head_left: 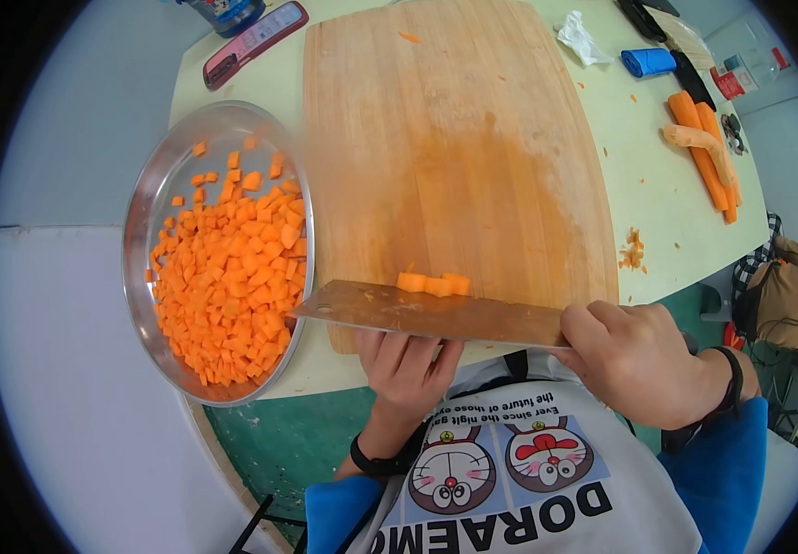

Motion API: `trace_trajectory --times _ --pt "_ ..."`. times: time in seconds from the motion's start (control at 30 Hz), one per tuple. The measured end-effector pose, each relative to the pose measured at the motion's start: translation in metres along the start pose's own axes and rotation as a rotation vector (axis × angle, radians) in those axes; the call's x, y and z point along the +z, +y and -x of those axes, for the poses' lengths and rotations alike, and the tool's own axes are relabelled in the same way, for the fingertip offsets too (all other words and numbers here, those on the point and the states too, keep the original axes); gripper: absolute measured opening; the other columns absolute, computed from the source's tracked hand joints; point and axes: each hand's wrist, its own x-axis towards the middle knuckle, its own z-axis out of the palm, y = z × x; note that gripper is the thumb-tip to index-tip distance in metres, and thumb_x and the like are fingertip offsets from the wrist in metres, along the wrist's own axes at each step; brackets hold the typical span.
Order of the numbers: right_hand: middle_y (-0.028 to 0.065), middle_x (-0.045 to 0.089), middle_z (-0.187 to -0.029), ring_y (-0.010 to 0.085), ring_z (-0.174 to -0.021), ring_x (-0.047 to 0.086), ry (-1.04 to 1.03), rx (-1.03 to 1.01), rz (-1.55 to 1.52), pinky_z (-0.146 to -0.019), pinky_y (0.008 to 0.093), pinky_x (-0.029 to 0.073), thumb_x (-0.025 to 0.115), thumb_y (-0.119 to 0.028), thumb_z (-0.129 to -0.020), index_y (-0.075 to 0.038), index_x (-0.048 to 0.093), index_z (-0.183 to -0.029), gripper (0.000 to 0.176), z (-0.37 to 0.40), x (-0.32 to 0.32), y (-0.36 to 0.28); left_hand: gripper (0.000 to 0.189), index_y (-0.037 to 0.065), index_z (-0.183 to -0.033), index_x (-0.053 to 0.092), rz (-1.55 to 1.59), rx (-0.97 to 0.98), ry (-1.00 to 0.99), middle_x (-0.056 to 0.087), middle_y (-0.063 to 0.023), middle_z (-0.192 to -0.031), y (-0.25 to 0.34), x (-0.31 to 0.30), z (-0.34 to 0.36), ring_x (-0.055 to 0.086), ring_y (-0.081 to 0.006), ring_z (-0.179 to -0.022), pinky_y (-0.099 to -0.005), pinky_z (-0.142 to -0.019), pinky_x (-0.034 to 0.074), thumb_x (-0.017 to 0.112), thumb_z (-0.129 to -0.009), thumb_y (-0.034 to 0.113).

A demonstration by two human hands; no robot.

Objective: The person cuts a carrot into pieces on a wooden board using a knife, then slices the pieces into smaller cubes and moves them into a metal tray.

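My right hand (625, 360) is closed around the handle end of a wide cleaver (445, 316). The blade stretches left across the near edge of a wooden cutting board (473, 102), its tip by the metal tray's rim. A few carrot pieces (434, 283) sit in a short row along the blade's far edge. On the blade's near side is my left hand (410, 369), fingers stretched up toward it and somewhat apart. The blade hides those fingertips, so I cannot see what they touch. Left of the board, an oval metal tray (138, 277) holds a heap of diced carrot (233, 277).
Several peeled carrots (702, 152) lie at the table's right, near a blue roll (648, 63) and a crumpled tissue (582, 39). Carrot scraps (634, 251) dot the tabletop. A pink-edged phone (256, 43) lies beyond the tray. A brown bag (791, 286) is off the table's right side.
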Motion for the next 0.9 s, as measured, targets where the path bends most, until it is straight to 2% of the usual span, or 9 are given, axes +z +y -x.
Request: trace_trajectory --times 0.3,0.37,0.4,0.47,0.53,0.73,0.9 --pt "0.0086 0.05 -0.052 0.0241 -0.042 0.055 -0.067 0.013 0.031 -0.036 0.0328 0.041 0.062 -0.02 -0.079 -0.002 0.045 -0.071 0.026 -0.008 0.0 -0.001 0.022 0.005 -0.079 0.067 0.013 -0.027 0.002 0.064 -0.0053 -0.09 0.001 -0.002 -0.003 0.057 -0.0264 -0.088 -0.0363 -0.076 0.039 0.075 -0.058 0.005" --pt "0.0087 0.05 -0.051 0.0244 -0.042 0.055 -0.073 0.016 0.011 -0.036 0.033 0.041 0.062 -0.021 -0.08 -0.003 0.045 -0.071 0.026 -0.011 -0.002 0.001 0.022 0.004 -0.079 0.065 0.034 -0.005 -0.009 0.061 -0.0066 -0.084 0.003 -0.003 -0.006 0.056 -0.0281 -0.082 -0.0357 -0.075 0.045 0.073 -0.06 -0.004" --pt "0.0089 0.051 -0.051 0.0247 -0.043 0.056 -0.074 0.02 -0.01 -0.036 0.0331 0.042 0.061 -0.021 -0.081 -0.003 0.046 -0.072 0.026 -0.013 -0.002 0.002 0.022 0.004 -0.079 0.065 0.036 -0.008 -0.007 0.061 -0.0066 -0.084 0.002 -0.002 -0.006 0.056 -0.0281 -0.082 -0.0357 -0.075 0.045 0.073 -0.06 -0.004" --pt "0.009 0.052 -0.051 0.025 -0.043 0.056 -0.098 0.039 0.008 -0.036 0.0335 0.042 0.061 -0.022 -0.082 -0.003 0.046 -0.072 0.026 -0.016 0.0 0.001 0.022 0.006 -0.079 0.066 0.011 0.029 0.033 0.057 -0.0008 -0.076 0.0 0.001 -0.006 0.054 -0.0211 -0.072 -0.0319 -0.068 0.037 0.076 -0.06 0.005" --pt "0.0092 0.052 -0.051 0.0254 -0.043 0.056 -0.12 0.058 0.024 -0.036 0.0338 0.042 0.06 -0.022 -0.083 -0.003 0.046 -0.072 0.026 -0.018 0.001 0.002 0.022 0.007 -0.079 0.066 0.001 0.035 0.038 0.056 -0.0006 -0.075 0.0 0.002 -0.008 0.053 -0.0203 -0.07 -0.0319 -0.067 0.037 0.076 -0.06 0.005" --pt "0.009 0.051 -0.05 0.0255 -0.043 0.055 -0.053 0.067 0.039 -0.036 0.034 0.042 0.06 -0.024 -0.084 -0.003 0.046 -0.07 0.029 -0.015 0.004 0.0 0.022 0.007 -0.079 0.065 -0.01 0.053 0.057 0.055 -0.0004 -0.073 0.0 0.003 -0.007 0.052 -0.0197 -0.068 -0.0318 -0.064 0.037 0.077 -0.06 0.006" --pt "0.0069 0.047 -0.05 0.024 -0.04 0.051 0.098 0.065 -0.046 -0.035 0.033 0.04 0.063 -0.024 -0.082 -0.005 0.046 -0.069 0.029 -0.007 0.002 -0.001 0.022 0.007 -0.078 0.065 -0.012 0.068 0.072 0.055 -0.0005 -0.073 0.0 0.003 -0.007 0.052 -0.02 -0.069 -0.0321 -0.065 0.037 0.077 -0.06 0.006"
